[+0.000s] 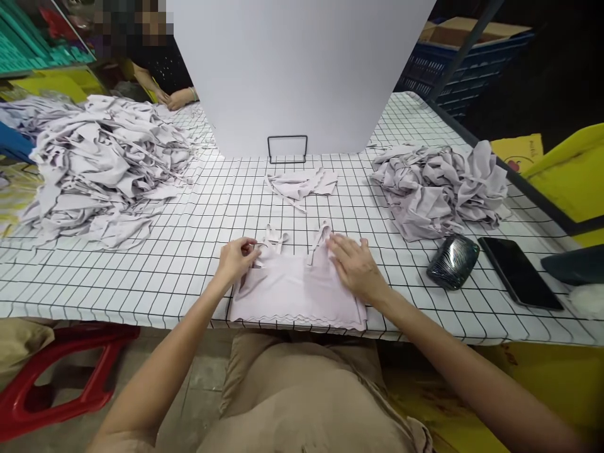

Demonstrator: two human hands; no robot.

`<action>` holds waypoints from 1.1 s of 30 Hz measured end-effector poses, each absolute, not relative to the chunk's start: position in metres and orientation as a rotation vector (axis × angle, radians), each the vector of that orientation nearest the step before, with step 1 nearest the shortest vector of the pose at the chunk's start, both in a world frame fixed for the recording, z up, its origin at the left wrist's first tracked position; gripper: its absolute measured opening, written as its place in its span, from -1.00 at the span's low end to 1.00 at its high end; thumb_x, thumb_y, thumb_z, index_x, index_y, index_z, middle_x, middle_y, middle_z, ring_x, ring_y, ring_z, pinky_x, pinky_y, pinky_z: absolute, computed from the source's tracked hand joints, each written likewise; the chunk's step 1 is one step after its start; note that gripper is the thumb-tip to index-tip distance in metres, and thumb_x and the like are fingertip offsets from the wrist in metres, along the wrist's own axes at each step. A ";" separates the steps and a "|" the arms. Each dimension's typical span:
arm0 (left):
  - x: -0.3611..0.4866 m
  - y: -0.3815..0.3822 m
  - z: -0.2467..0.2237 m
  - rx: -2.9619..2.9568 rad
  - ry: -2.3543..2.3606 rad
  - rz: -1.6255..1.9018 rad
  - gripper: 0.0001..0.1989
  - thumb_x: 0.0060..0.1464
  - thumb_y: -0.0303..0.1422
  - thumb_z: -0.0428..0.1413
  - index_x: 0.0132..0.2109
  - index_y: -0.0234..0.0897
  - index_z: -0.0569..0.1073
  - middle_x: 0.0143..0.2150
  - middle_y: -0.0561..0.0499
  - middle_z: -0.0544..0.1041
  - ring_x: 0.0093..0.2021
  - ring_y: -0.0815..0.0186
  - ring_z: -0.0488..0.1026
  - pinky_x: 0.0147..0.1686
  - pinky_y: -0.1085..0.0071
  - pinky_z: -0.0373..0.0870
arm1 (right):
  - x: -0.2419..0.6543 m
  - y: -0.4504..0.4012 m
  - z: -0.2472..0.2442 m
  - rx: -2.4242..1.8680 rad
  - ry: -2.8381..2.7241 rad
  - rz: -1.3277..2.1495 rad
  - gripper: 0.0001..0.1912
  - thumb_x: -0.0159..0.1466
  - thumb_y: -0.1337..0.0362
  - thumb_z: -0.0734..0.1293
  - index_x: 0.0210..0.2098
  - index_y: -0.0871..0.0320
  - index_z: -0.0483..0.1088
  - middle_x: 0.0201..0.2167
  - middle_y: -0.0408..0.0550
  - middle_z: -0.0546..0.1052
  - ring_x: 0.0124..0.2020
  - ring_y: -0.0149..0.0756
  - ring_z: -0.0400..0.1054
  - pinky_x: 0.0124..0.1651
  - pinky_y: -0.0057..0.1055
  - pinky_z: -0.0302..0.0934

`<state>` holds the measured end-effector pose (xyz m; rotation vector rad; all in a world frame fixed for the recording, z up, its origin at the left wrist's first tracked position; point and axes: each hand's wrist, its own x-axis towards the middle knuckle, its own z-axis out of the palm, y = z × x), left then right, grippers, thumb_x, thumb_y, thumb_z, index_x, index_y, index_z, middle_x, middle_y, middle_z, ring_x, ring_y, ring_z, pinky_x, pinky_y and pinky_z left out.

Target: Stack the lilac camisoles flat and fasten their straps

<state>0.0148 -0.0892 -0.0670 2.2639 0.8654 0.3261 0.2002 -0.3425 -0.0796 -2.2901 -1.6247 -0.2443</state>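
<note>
A pale pink camisole top [297, 292] with thin straps lies flat at the table's front edge, its wavy hem toward me. My left hand [237, 257] pinches the top's upper left corner by the strap, thumb and fingers together. On the upper right side rests my right hand [356, 264], fingers stretched out and lying flat on the cloth near the other strap. Farther back, a small crumpled garment [304, 184] of the same colour lies before a black wire stand [287, 150].
A large heap of pale garments [108, 157] covers the left side; a smaller pile [438, 182] lies right. Nearer are a shiny dark rounded object [453, 261] and a phone [520, 272]. A white panel [302, 75] stands behind. Another person's hands [177, 99] are at back left.
</note>
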 end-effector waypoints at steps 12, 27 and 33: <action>0.036 -0.076 -0.013 1.927 0.711 0.181 -0.80 -0.01 -0.37 0.19 -0.19 -0.22 0.40 -0.49 0.07 0.52 -0.38 0.24 0.52 -0.31 0.32 0.33 | 0.266 -0.281 -0.091 -2.306 -1.270 -0.087 -0.81 0.21 0.38 0.19 -0.25 0.15 0.40 -0.56 -0.12 0.41 -0.43 -0.20 0.28 -0.10 -0.18 0.11; 0.039 -0.075 -0.042 2.360 0.607 0.452 -0.57 0.18 -0.27 0.20 0.16 -0.28 0.43 -0.06 -0.13 0.53 -0.03 0.15 0.51 0.09 0.08 0.45 | 0.248 -0.314 -0.077 -2.426 -1.310 -0.138 -0.50 0.33 0.30 0.16 0.23 0.23 0.30 -0.15 0.18 0.59 -0.15 0.07 0.44 0.12 0.27 0.10; -0.035 -0.138 -0.082 2.767 0.374 0.409 -0.37 0.39 -0.16 -0.02 0.48 -0.23 0.04 0.43 -0.29 0.23 0.45 -0.06 0.14 0.36 -0.10 0.20 | 0.155 -0.372 -0.074 -2.285 -1.803 -0.179 -0.31 0.48 0.08 0.07 0.50 0.20 -0.15 0.44 0.22 0.15 0.44 0.11 0.04 0.37 0.30 -0.02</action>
